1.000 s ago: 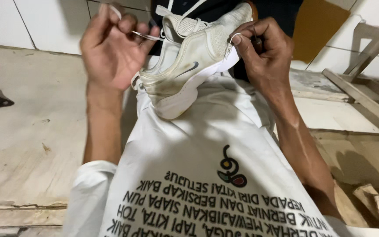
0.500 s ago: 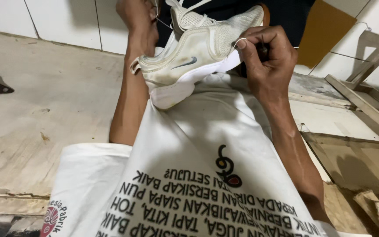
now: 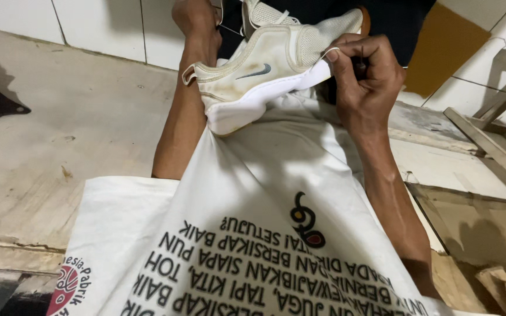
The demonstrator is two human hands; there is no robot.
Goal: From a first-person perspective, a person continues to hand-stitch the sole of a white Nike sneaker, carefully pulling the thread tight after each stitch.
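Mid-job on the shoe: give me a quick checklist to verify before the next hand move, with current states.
1. Shoe supported on the lap, sole toward the white shirt: ok.
2. Right hand pinching the shoe's upper edge by the sole: ok.
3. Left hand in view: not ok, mostly cut off at the top edge.
4. Thread taut from the left hand: cannot tell, only a thin line shows.
5. Needle in the right fingers: cannot tell.

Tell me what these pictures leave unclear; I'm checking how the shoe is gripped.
- Left hand, head view: fingers cut off by the top edge.
- Shoe: toe end cut off at the top edge.
- Right hand: fist closed, whatever it pinches stays hidden.
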